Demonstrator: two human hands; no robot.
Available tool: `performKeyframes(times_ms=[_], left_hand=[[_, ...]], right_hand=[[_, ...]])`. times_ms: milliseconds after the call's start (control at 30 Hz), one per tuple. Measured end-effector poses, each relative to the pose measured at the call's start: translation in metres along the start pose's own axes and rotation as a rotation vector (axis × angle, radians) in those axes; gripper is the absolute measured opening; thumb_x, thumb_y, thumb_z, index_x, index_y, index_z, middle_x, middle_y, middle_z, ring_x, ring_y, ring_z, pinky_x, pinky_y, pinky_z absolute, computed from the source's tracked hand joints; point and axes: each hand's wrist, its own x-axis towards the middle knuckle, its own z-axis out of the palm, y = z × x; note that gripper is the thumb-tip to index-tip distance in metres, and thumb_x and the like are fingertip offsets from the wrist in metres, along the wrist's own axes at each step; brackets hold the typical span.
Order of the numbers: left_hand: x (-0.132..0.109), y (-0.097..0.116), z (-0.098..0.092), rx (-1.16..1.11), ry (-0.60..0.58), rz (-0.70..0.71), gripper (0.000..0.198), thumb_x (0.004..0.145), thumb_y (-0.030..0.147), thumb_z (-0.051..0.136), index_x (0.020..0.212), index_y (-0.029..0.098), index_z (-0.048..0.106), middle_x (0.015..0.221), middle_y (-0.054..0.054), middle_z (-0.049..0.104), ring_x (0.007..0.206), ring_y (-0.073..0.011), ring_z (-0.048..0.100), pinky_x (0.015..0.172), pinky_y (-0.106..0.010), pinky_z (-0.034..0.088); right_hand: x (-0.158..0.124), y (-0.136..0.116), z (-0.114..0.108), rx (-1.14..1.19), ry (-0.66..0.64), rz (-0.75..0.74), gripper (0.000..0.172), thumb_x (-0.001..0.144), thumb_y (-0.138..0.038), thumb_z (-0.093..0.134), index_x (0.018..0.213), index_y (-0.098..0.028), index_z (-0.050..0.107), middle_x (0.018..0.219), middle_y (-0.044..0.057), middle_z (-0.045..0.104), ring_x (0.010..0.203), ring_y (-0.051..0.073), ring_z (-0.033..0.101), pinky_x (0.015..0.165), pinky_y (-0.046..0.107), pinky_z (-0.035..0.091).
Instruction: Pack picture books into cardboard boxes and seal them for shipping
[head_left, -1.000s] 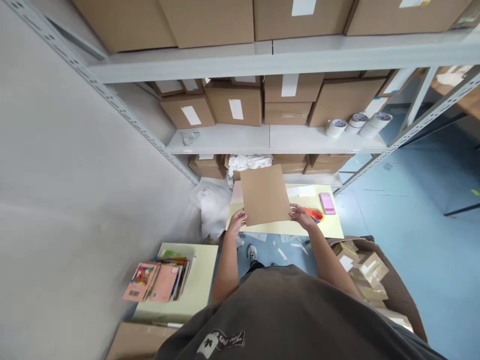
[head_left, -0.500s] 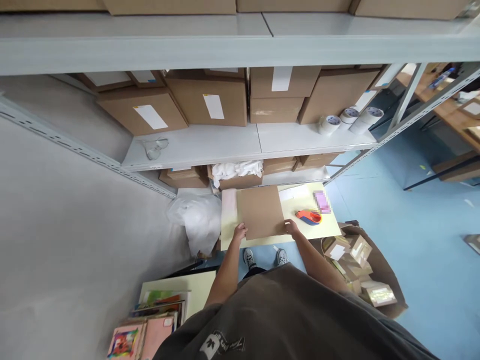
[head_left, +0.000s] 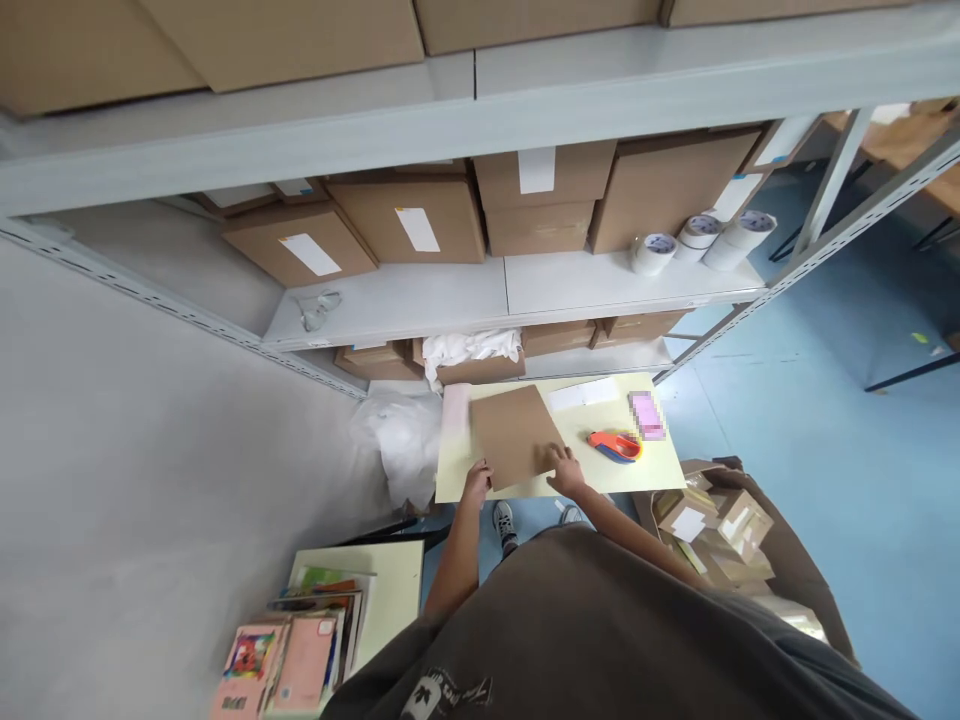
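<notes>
A flat, brown cardboard piece (head_left: pixel 514 430) lies slightly turned on the pale yellow table (head_left: pixel 622 476). My left hand (head_left: pixel 478 481) is closed on its near left corner, thumb on top. At its near right edge, my right hand (head_left: pixel 565 470) rests with fingers stretched and apart over the board; the fingertips are a little blurred. To the right of that hand lies an orange and blue handheld tool (head_left: pixel 615 446) whose kind I cannot make out. Behind it are a pixelated pink-purple item (head_left: pixel 646 415) and white paper (head_left: pixel 583 393).
Shelving (head_left: pixel 390 310) beyond the table carries cardboard boxes (head_left: pixel 409 225) and white tape rolls (head_left: pixel 652 254). A large carton (head_left: pixel 806 570) of small boxes stands at the right. White plastic (head_left: pixel 409 450) hangs at the left, above a side table with books (head_left: pixel 304 660).
The cardboard has turned a little counterclockwise. My right hand has shifted left, and its fingers have spread over the board. The head view has shifted slightly.
</notes>
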Motion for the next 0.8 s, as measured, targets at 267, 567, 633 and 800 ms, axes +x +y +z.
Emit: performKeyframes(times_ms=[267,567,633,800], left_hand=[[-0.031,0.031,0.029,-0.120,-0.121,0.281,0.060,0.064,0.051,0.093,0.111,0.020,0.072,0.104,-0.011,0.079,0.093,-0.0237,0.077,0.084,-0.034,0.058],[0.030,0.133,0.020,0.256,0.201,0.425,0.089,0.071,0.033,0.091,0.151,0.027,0.053,0.147,-0.015,0.062,0.124,-0.0286,0.068,0.098,-0.037,0.055],[0.041,0.145,0.026,0.299,0.080,0.448,0.089,0.072,0.031,0.090,0.152,0.028,0.052,0.148,-0.014,0.063,0.131,-0.0301,0.064,0.104,-0.039,0.052],[0.054,0.133,0.032,0.315,-0.144,0.444,0.076,0.082,0.041,0.082,0.150,0.031,0.051,0.147,-0.011,0.063,0.129,-0.0255,0.065,0.108,-0.041,0.051]], right_hand=[[-0.010,-0.030,-0.010,-0.020,0.318,-0.282,0.048,0.106,-0.025,0.046,0.148,-0.032,0.068,0.152,0.007,0.066,0.141,0.029,0.061,0.119,0.048,0.047],[-0.010,0.020,-0.080,0.416,0.452,-0.212,0.044,0.098,-0.043,0.049,0.126,-0.024,0.078,0.117,0.013,0.081,0.109,0.036,0.076,0.103,0.054,0.058],[-0.015,0.026,-0.084,0.466,0.413,-0.185,0.043,0.095,-0.047,0.053,0.121,-0.024,0.078,0.111,0.013,0.082,0.103,0.037,0.075,0.101,0.055,0.058],[-0.015,0.018,-0.068,0.575,0.396,-0.050,0.046,0.088,-0.046,0.056,0.124,-0.022,0.073,0.117,0.015,0.078,0.102,0.035,0.070,0.100,0.057,0.056]])
